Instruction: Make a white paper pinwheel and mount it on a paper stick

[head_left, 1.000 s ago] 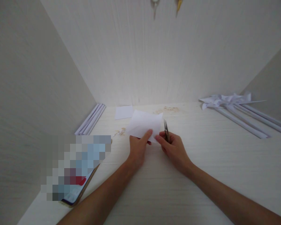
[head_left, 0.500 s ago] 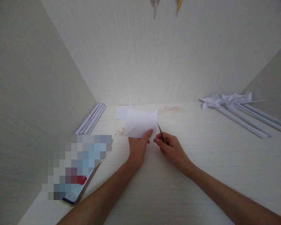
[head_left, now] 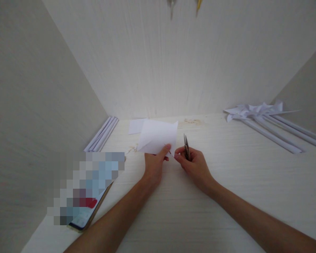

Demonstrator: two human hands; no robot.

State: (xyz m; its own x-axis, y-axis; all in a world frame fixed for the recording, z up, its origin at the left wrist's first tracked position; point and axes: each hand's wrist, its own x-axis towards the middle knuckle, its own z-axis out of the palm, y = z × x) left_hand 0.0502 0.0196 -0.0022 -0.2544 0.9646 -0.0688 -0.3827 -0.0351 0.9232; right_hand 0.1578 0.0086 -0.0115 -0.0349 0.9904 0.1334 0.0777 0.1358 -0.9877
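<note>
My left hand pinches the near edge of a white sheet of paper, holding it slightly raised above the pale wooden desk. My right hand grips a small pair of scissors, blades pointing away from me, just right of the paper. The fingertips of both hands nearly meet at the paper's lower right corner.
A smaller white paper piece lies behind the sheet. Rolled paper tubes rest along the left wall. White paper pinwheels on long sticks lie at the right. A phone, blurred, sits near left. Small paper scraps lie nearby.
The paper has been turned and lifted a little. The scissors swung toward the sheet, then back upright beside it. Both hands stayed in place.
</note>
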